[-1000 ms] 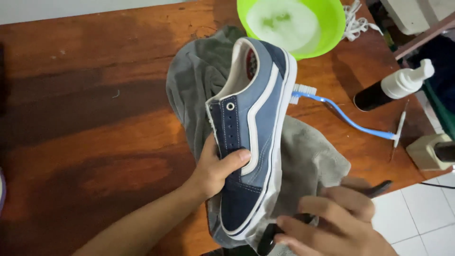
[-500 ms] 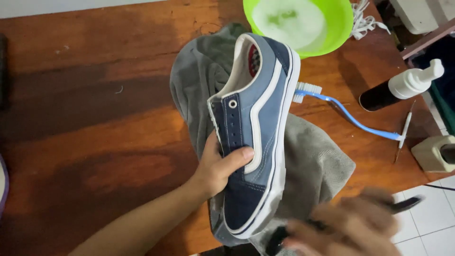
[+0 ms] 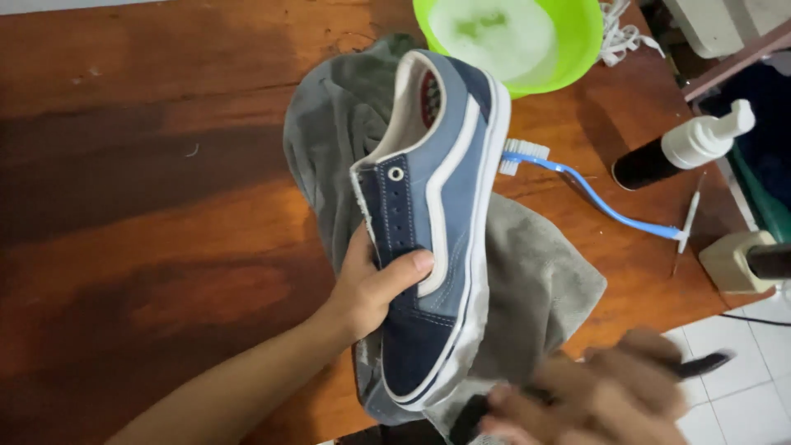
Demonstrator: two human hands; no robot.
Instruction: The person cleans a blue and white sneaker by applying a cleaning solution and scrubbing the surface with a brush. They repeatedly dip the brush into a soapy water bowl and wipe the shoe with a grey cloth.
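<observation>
Gripping the shoe (image 3: 437,239) at mid-side above the grey cloth (image 3: 535,288), the left hand (image 3: 371,284) stays clamped on what looks light, stiff-soled and soft-walled, while the blurred right hand (image 3: 593,400), near the toe, closes on a dark brush (image 3: 700,363).

Round lime-green plastic bowl (image 3: 577,49) of foamy water at twelve o'clock; blue-handled white-bristled toothbrush (image 3: 593,194) at two, black pump bottle with white head (image 3: 684,150) just beyond, upon reddish-brown wooden table (image 3: 148,165).
</observation>
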